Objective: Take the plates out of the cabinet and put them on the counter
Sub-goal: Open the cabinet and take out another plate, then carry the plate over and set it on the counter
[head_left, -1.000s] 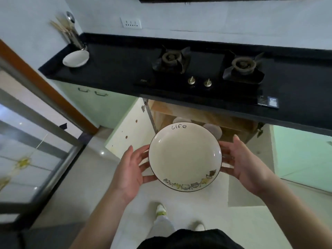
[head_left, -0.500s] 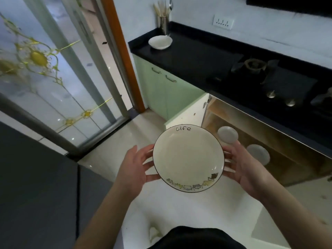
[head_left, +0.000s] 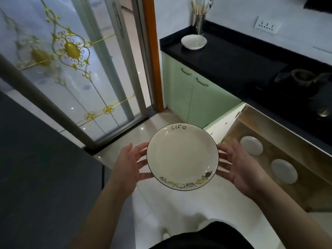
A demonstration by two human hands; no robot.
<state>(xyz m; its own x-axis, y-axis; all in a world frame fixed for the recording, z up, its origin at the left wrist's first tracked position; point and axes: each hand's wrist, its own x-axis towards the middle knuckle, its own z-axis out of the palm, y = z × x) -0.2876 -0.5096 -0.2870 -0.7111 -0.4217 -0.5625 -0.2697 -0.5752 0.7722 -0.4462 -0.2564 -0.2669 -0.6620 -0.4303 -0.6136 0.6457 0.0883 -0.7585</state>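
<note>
Fingers (head_left: 142,159) of the left hand (head_left: 127,166) and those of the right hand (head_left: 239,166): spread, curled loosely against opposite rims of one plate (head_left: 182,156), held level between both palms above the floor (head_left: 156,203).

Change from half a second ago: grip and plate unchanged in the hands; view has swung slightly left, so the glass door (head_left: 71,69) takes more of the frame and the burner (head_left: 303,79) sits at the right edge.

Edges and room: open cabinet (head_left: 280,169) to the right, its white door (head_left: 224,124) swung outward just beyond the plate's far rim; two pale plates (head_left: 251,145) (head_left: 283,170) lie inside on the wooden shelf, well apart from the held one. Black counter (head_left: 224,58) runs above, bare surface between a white bowl (head_left: 194,41) near its left end and the burner. Dark slab (head_left: 45,177) to the left.

Materials: held plate glazed cream, round, shallow, thin dark rim, lettering "Life" at the far edge, row of small cartoon animals at the near edge. Counter glossy black; cabinet fronts (head_left: 197,94) pale green with metal handles; floor pale polished tile; door frosted with gold scrollwork. Metal utensil cup (head_left: 198,22) behind the bowl.
</note>
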